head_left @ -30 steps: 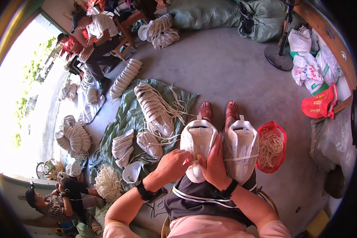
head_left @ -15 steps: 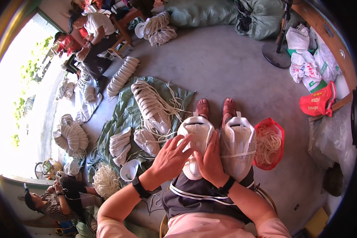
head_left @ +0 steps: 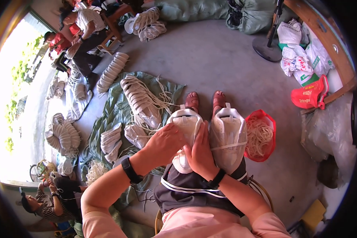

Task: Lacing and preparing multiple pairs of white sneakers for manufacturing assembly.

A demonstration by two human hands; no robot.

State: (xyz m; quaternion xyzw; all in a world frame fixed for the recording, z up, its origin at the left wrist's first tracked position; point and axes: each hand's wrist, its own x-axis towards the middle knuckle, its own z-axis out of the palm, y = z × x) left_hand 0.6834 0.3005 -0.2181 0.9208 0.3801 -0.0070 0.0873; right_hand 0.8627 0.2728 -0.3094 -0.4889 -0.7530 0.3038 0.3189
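On my lap rest two white shoe uppers side by side, heels away from me. My left hand lies over the left side of the left shoe upper, its fingers bent in over the lace area. Their tips press close together, and whatever they pinch is hidden. My right hand holds the same upper along its right side, fingers stretched along the wall and thumb across the front. The right shoe upper sits untouched, a pale lace strung across it. White cords run over my thighs.
Right of my knees stands a red bag of loose laces. On the left, a green sheet bears a stacked row of uppers and trailing laces. Further off are a black stand base, plastic bags and seated people.
My left hand's fingers, spread over the upper before, have curled in toward its lacing. The right hand keeps its hold. The whole view has shifted slightly.
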